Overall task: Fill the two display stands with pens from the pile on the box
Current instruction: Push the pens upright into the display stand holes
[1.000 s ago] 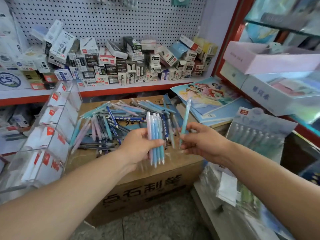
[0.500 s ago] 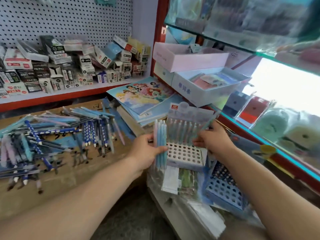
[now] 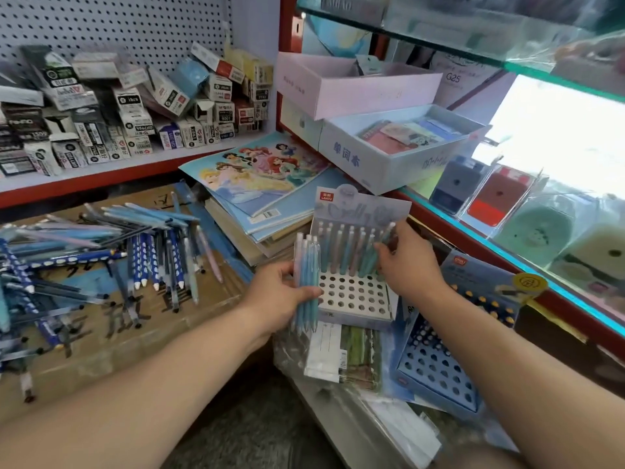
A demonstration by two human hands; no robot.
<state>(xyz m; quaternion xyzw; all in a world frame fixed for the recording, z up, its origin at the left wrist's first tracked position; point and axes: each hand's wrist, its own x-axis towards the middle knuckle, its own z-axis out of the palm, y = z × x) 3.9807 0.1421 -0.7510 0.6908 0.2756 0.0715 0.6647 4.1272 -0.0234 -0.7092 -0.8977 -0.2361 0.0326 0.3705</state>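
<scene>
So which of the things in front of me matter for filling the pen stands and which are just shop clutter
For the job:
- white display stand
- blue display stand
- pile of pens on the cardboard box
- bundle of pens in the left hand
- right hand at the stand's back row

Lying about:
- princess notebooks
- small boxes on the shelf
- pencil sharpeners

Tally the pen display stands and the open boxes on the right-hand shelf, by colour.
White pen stand: 1
Blue pen stand: 1
Pink open box: 1
Pale blue open box: 1
Total: 4
</scene>
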